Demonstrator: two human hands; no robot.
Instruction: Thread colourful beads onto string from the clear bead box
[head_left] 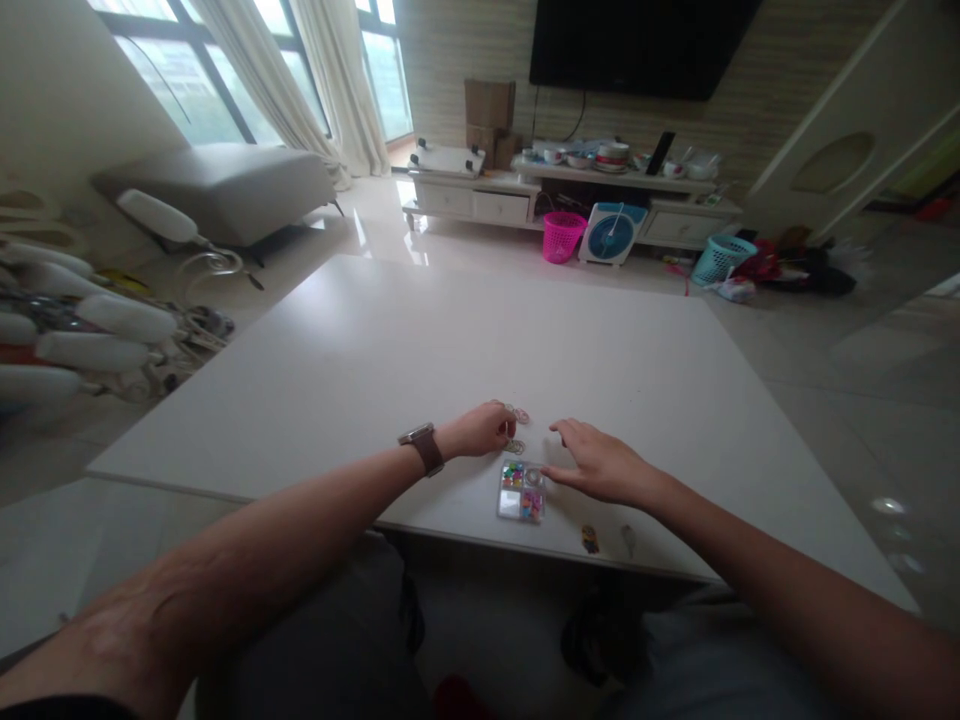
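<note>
A small clear compartment box (520, 492) with colourful little pieces lies near the front edge of the white table (465, 350). My left hand (481, 430), a watch on its wrist, is curled just above the box, its fingertips pinched at small rings or clips (517, 413) on the table. Another tiny loose piece (514, 446) lies between that hand and the box. My right hand (596, 462) hovers at the box's right, fingers stretched out flat, thumb near the box's upper right corner, holding nothing.
Two small items, one colourful (590, 539) and one pale (628, 540), lie by the table's front edge. Beyond the table: a TV console (570, 195), a pink basket (562, 237), a blue fan (613, 233), a teal basket (718, 259), a grey sofa (217, 185), white chairs (82, 330) at left.
</note>
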